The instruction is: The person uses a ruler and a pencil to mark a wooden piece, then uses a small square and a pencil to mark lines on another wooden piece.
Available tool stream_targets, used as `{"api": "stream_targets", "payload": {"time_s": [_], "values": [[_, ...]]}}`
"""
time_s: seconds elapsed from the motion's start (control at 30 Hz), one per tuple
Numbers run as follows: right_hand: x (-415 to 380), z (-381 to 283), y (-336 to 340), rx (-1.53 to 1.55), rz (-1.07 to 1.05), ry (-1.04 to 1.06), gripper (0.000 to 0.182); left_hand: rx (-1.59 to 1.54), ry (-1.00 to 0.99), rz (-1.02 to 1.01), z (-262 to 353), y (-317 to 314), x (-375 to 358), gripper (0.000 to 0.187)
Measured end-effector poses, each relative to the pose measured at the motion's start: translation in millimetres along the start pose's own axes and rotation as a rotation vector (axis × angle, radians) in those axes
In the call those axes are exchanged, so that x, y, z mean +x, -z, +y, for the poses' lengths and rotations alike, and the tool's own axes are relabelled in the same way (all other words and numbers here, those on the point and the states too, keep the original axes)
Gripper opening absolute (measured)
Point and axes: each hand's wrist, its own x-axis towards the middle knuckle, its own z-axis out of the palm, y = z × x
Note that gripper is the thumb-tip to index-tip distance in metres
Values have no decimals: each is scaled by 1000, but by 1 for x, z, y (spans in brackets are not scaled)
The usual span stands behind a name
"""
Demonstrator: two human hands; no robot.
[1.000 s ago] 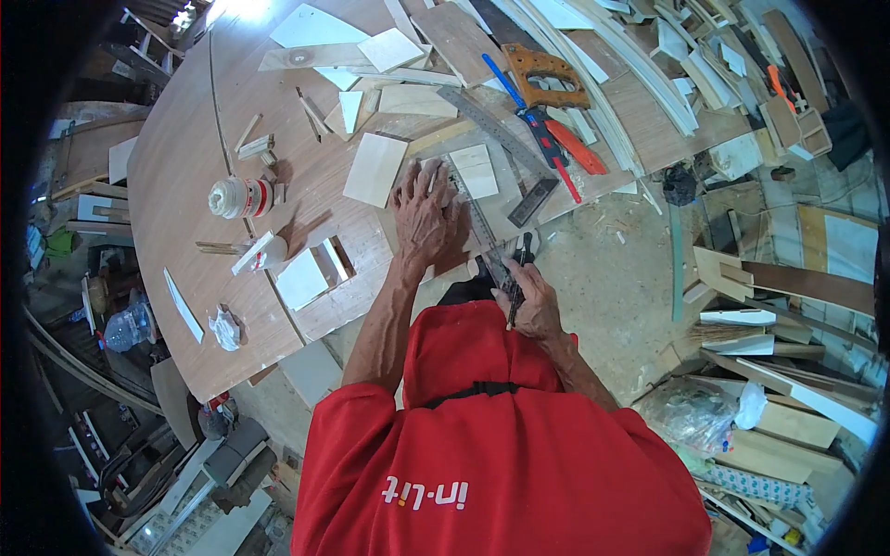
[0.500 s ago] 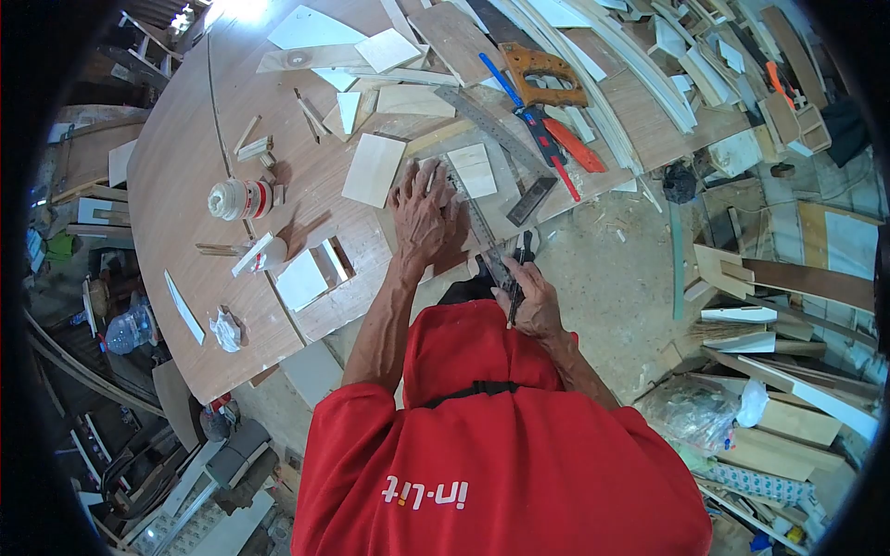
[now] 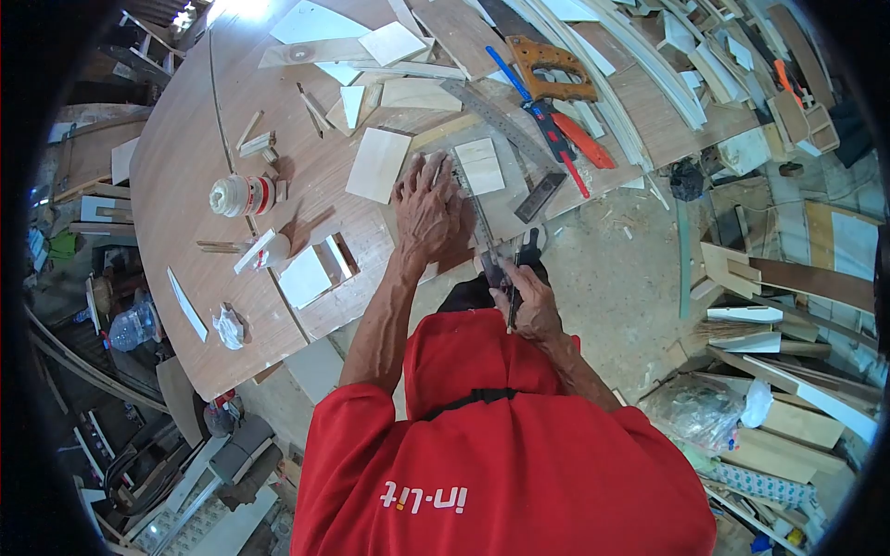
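From the head camera, looking down over a red-shirted back, a person leans at the near edge of a wide wooden table [image 3: 185, 176]. The left hand [image 3: 428, 211] lies flat, fingers spread apart, pressing on a metal ruler [image 3: 477, 218] that runs across a pale board toward the table's edge. The right hand [image 3: 530, 301] sits just off that edge, fingers closed around a dark pencil [image 3: 513, 298] held against the ruler's near end. A small square plywood offcut [image 3: 481, 166] lies just beyond the left fingertips. Farther back are a handsaw [image 3: 547, 79] and a long steel rule [image 3: 496, 116] (scraps crowd that far side). A glue bottle [image 3: 241, 196] stands well left, with bare tabletop around it.
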Motion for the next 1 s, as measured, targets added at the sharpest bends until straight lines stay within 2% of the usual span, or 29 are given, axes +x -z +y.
{"api": "stream_targets", "payload": {"time_s": [0.57,0.63,1.0], "values": [[-4,-2,-11,69,-1,-12,52,26,-7,-58,-6,3,2,56],[-3,-3,-13,71,48,26,53,23,-1,-61,-5,3,2,56],[-5,3,-13,60,-18,-27,52,35,21,-81,-3,3,3,55]]}}
